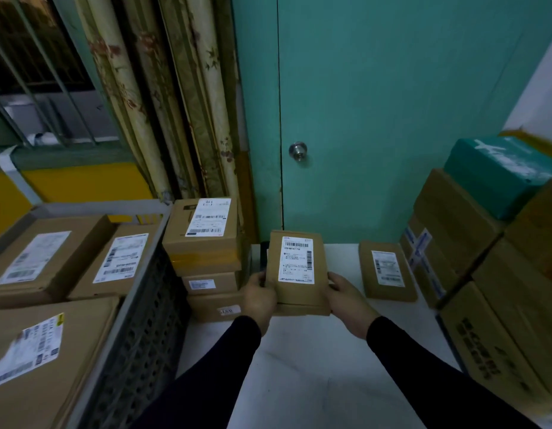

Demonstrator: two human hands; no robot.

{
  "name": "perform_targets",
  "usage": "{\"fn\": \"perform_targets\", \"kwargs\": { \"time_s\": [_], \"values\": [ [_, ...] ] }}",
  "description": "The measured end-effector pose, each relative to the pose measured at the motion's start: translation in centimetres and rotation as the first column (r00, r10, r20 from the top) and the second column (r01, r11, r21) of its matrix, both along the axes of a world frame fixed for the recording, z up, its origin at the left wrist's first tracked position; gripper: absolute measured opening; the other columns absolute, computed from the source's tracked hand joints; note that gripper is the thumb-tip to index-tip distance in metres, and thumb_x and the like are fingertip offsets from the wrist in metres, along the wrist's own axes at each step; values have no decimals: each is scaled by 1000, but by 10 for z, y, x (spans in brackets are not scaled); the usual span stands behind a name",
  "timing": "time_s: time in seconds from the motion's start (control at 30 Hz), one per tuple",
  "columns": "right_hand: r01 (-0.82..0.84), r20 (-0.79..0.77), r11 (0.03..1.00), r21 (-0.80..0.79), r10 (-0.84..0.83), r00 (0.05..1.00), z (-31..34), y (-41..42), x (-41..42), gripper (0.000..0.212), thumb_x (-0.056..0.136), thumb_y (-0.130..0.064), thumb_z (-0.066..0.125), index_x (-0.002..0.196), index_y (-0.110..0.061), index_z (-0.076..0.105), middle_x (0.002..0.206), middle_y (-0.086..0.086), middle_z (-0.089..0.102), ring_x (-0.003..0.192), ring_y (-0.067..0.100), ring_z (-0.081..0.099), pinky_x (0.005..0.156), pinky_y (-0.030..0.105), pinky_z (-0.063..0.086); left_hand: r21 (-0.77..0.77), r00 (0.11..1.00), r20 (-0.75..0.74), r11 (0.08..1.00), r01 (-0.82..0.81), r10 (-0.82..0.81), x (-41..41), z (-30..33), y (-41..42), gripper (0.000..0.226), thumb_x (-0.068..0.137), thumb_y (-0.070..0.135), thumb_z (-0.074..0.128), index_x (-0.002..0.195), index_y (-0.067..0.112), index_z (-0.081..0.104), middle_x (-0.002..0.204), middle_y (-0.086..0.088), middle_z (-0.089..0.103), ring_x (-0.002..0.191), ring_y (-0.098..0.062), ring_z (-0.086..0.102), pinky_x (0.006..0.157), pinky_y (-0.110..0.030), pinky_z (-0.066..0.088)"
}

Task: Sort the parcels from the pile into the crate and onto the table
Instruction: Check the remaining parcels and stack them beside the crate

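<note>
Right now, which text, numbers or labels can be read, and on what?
None reads with certainty.
Held parcel: white label, barcodes, print too small.
Flat parcel on the table: label blurred.
Crate parcels: labels unreadable.
Right pile box: dark print, blurred.

Three parcels [49, 261] in one crate [138, 305]; two hands [259, 297].

The white shipping labels [296, 259] on the brown cardboard parcels [298, 275] show barcodes and fine print, all of it too small and blurred to read.
</note>
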State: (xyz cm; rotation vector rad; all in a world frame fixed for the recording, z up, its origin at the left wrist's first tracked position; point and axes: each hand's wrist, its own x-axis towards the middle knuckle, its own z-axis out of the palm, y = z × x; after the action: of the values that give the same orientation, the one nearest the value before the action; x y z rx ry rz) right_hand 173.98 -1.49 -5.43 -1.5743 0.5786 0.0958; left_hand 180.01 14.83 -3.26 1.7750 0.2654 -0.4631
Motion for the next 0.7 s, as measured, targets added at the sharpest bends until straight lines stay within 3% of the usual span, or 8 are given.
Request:
{"fn": "perform_targets", "kwargs": {
  "time_s": [0.1, 0.2, 0.3, 0.5, 0.7],
  "values": [
    [-1, 14, 1000, -19, 1, 1000, -13, -2, 13, 30, 107, -24, 47, 132, -31, 61, 126, -7, 68, 112, 15, 66, 91, 31, 57, 15, 998, 35, 999, 45, -45, 6, -14, -10, 37, 109, 24, 41, 145, 22, 46, 138, -3, 58, 125, -27, 56, 103, -43, 49],
    [-22, 12, 999, -26, 22, 1000, -28, -5, 30, 32, 108, -18, 43, 133, -32, 56, 124, -10, 65, 109, 7, 63, 79, 16, 52, 41, 995, 79, 998, 53, -56, 19, -35, -18, 33, 109, 30, 42, 141, 31, 47, 137, 1, 61, 122, -24, 59, 103, -44, 52],
    [-66, 13, 994, -83, 67, 998, -44, -6, 51, 39, 108, -12, 37, 138, -35, 50, 132, -9, 61, 119, 14, 59, 91, 23, 49, 143, 992, 113, 989, 42, -59, 38, -57, -25, 38, 108, 40, 39, 145, 35, 44, 138, 4, 60, 126, -24, 58, 105, -50, 51],
    [-116, 37, 978, -175, 124, 992, -71, -6, 91, 44, 107, -12, 37, 140, -41, 41, 137, -7, 59, 124, 18, 57, 105, 33, 49, 185, 992, 123, 982, -31, 8, 72, -89, -32, 40, 107, 39, 40, 147, 40, 41, 137, 5, 61, 126, -23, 58, 105, -52, 51],
    [-203, -32, 949, -242, 202, 979, -86, 0, 90, 56, 107, -8, 35, 156, -34, 26, 141, -8, 51, 123, 14, 51, 99, 23, 40, 230, 997, 81, 973, -27, 9, 78, -103, -29, 46, 106, 12, 44, 151, 24, 40, 136, -6, 58, 129, -27, 54, 108, -43, 48]
  ]
}}
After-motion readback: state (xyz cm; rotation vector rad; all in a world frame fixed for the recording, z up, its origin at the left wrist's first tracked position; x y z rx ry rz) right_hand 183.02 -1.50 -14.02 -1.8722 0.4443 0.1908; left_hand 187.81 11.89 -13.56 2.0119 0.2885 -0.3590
